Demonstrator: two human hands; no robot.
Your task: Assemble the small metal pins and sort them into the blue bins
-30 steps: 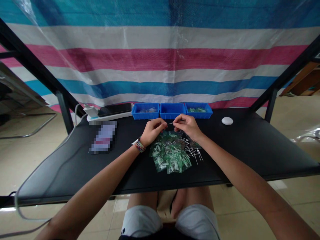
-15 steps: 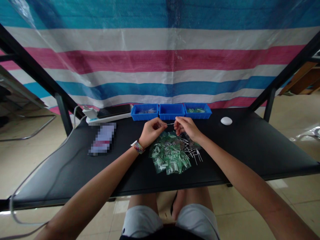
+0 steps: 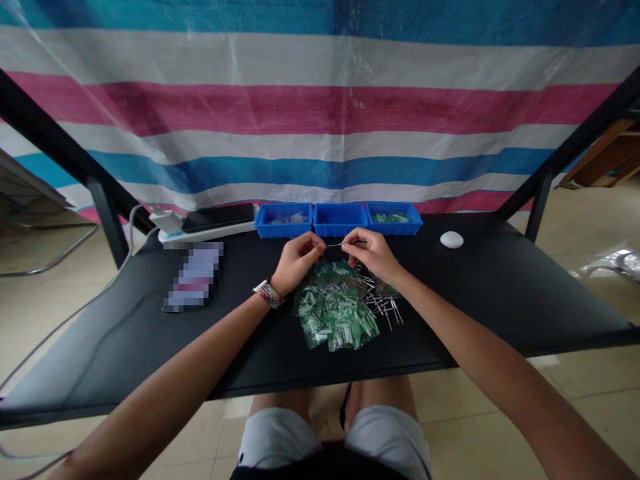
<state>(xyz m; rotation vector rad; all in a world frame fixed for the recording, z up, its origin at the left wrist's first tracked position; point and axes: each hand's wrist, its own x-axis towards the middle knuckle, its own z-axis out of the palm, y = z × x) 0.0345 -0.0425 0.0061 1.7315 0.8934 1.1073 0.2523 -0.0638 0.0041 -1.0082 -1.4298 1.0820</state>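
Between my two hands stretches a thin silvery rod (image 3: 334, 245), too small to name more exactly. My left hand (image 3: 299, 261) pinches its left end between thumb and fingertips. Thumb and fingers of my right hand (image 3: 371, 253) are closed on the other end. Just below the hands lies a pile of small green clear packets (image 3: 337, 310) with pale pieces inside. Loose metal pins (image 3: 385, 307) are scattered at the pile's right side, partly beneath my right hand and wrist.
Three blue bins, a left one (image 3: 283, 230), a middle one (image 3: 341, 229) and a right one (image 3: 395, 227), line the table's back. A white mouse-shaped object (image 3: 451, 240) sits right. Left are a power strip (image 3: 215, 235), a dark phone (image 3: 220, 217) and a blurred-out packet (image 3: 196, 277).
My right fingers have closed onto the right end of the thin rod, their other fingers now more curled. The camera view has shifted slightly.
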